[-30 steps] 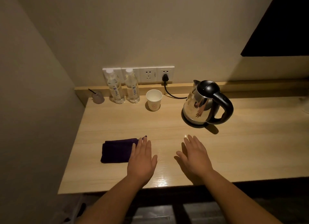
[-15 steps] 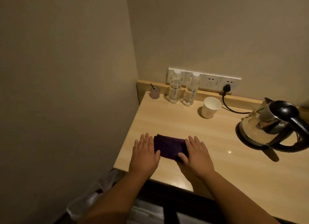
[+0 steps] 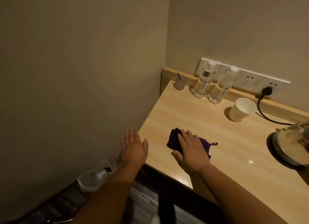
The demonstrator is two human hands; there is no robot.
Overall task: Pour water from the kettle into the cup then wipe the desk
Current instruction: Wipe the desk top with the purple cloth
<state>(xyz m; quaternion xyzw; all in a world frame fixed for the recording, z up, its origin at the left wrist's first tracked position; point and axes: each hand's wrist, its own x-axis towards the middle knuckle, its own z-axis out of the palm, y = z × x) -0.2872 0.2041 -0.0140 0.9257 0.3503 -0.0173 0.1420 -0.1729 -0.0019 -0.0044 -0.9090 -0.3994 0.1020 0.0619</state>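
Two hands out: right hand [image 3: 192, 150] flat on cloth [image 3: 172, 140], fingers [image 3: 185, 137] together; left hand [image 3: 133, 147] spread, empty, off counter [image 3: 209, 123] edge. Risk: wipe sweeping toward cup [image 3: 242, 109] tips it; kettle [image 3: 291, 145] cord [image 3: 267, 115] may snag.

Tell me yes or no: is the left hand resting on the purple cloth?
No. The left hand hovers past the desk's left edge, while the right hand lies flat on the purple cloth.

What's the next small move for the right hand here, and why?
Probably sweep the right hand toward the kettle, dragging the purple cloth along the desk. It lies flat on the cloth near the left edge, open wood lies ahead, and the left hand is open, off the desk's corner.
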